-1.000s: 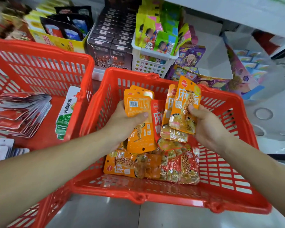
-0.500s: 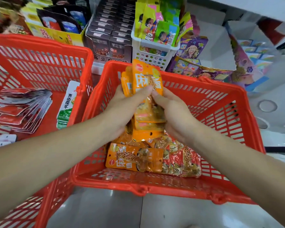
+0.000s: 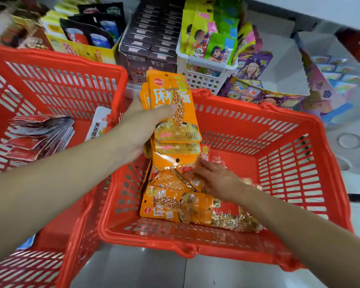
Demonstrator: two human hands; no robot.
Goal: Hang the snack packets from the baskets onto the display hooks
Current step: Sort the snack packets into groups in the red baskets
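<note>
We see the left hand (image 3: 137, 129) at eleven o'clock of the near red basket (image 3: 195, 244). Its thumb is pressed across the front of a fanned stack of orange snack packets (image 3: 175, 121), which it grips upright above the basket's rim, the other fingers hidden behind. The right hand (image 3: 218, 179) is down inside the basket near its middle, fingers close together and bent onto a single packet (image 3: 204, 151), though we cannot tell whether they pinch it. More loose packets (image 3: 175, 206) lie on the basket floor at seven o'clock, and at nine o'clock a second red basket (image 3: 67, 59) holds a pile of red packets (image 3: 40, 134).
</note>
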